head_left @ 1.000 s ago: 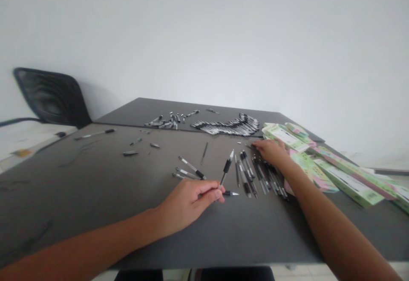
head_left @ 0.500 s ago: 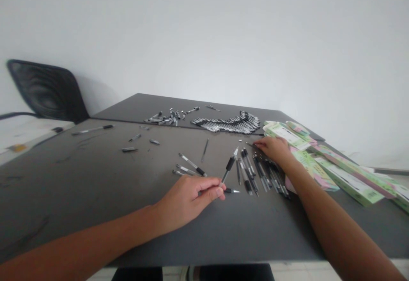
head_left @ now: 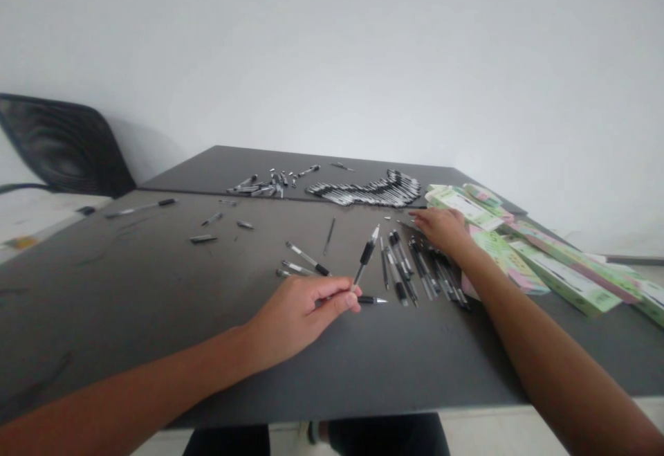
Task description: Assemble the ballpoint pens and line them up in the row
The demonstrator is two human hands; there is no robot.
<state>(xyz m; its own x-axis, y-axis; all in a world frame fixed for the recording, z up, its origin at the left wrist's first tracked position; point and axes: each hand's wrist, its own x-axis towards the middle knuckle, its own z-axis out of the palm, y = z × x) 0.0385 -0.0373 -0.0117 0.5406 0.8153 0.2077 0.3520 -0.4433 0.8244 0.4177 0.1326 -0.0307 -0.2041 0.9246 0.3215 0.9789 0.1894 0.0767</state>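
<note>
My left hand (head_left: pixel 311 311) is closed in a pinch on the rear end of a gel pen (head_left: pixel 366 252) with a clear barrel, black grip and silver tip. The pen tilts up and to the right, tip uppermost. Under those fingers lies another pen (head_left: pixel 372 299), partly hidden. My right hand (head_left: pixel 438 228) reaches over the far end of a row of pens and pen parts (head_left: pixel 422 269), its fingers stretched out to the left. A thin dark piece (head_left: pixel 405 224) lies by its fingertips; whether they touch it is unclear.
Finished-looking pens form a curved row (head_left: pixel 373 189) at the back, with a loose heap of pen parts (head_left: pixel 262 186) left of it. Green-and-pink pen boxes (head_left: pixel 565 276) lie right of my right arm. Scattered pieces (head_left: pixel 202 239) lie to the left. A mesh chair (head_left: pixel 62 141) stands beyond the table.
The view has shifted slightly. My right hand has moved a little up from the thin dark piece, its fingers less bent. My left hand keeps hold of the same pen.
</note>
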